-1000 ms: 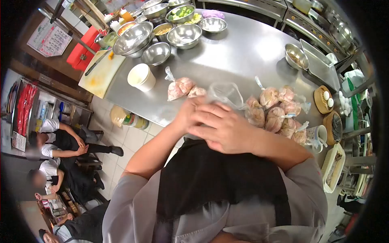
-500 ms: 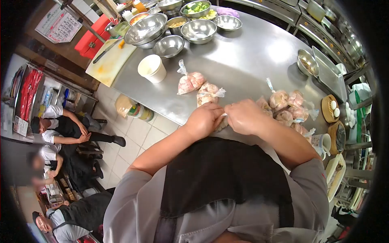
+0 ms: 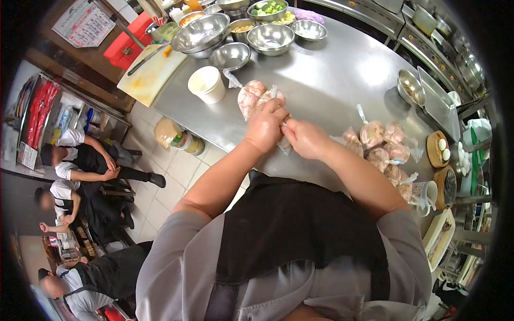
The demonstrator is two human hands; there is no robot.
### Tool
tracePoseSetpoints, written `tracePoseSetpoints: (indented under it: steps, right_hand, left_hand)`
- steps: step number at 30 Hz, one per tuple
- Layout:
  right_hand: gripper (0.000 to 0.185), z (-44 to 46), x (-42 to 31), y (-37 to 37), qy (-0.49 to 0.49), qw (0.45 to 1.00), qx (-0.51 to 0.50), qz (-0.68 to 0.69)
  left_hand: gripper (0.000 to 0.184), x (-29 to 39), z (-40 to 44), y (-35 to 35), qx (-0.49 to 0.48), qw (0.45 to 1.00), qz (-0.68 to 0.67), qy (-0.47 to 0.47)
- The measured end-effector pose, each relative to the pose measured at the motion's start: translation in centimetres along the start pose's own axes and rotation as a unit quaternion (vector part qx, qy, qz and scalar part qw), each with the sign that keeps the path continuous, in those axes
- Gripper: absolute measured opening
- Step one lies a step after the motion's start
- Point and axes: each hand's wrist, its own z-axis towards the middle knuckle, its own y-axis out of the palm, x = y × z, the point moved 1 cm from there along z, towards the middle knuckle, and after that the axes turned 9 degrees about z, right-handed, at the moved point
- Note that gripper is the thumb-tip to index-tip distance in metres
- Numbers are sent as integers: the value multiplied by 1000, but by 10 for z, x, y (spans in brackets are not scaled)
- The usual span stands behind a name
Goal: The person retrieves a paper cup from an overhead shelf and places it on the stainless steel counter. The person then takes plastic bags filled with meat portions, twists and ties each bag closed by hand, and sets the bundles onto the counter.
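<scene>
At the near edge of the steel table, my left hand (image 3: 264,126) is closed, its fingers bent over a clear bag of pale pink meat-like pieces. My right hand (image 3: 307,140) is closed against it, thumb and fingers pinching plastic where the hands meet. Part of the held bag (image 3: 284,145) shows below my fingers; the rest is hidden. Just beyond my left hand lie a knotted bag (image 3: 250,98) and a second bag (image 3: 274,96), touching each other. To the right of my right hand sits a group of similar knotted bags (image 3: 371,134).
A white tub (image 3: 207,85) stands left of the bags. Steel bowls (image 3: 271,39) and a cutting board (image 3: 147,77) with a knife (image 3: 145,60) lie farther back. Bamboo steamers (image 3: 438,150) and a white jug (image 3: 423,197) are at right. Several people sit at left.
Both my hands have moved forward and slightly left. The second bag now lies farther away, pressed against the first. The view has shifted a little.
</scene>
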Motion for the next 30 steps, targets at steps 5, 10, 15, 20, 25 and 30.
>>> tracePoseSetpoints:
  steps: [5,10,15,20,25,30]
  right_hand:
    - [32,-4,3,-17,99,982,9,160]
    - [30,-16,-3,-21,113,980,-31,162]
    - [25,-29,-24,-31,-11,996,-53,78]
    - [19,-40,-32,-25,-105,986,-54,118]
    - [19,-41,-12,-37,26,1000,-15,4]
    - [15,-45,-29,-32,-226,938,149,-214]
  left_hand:
    - [20,6,-12,-6,32,997,58,29]
    - [18,20,-24,-31,-77,995,59,-10]
    - [22,30,-12,-59,-213,974,71,-41]
    - [19,31,-32,-21,-6,978,-202,59]
    - [18,21,-45,-7,-54,966,-253,21]
    - [15,29,-36,-19,-60,984,-148,77]
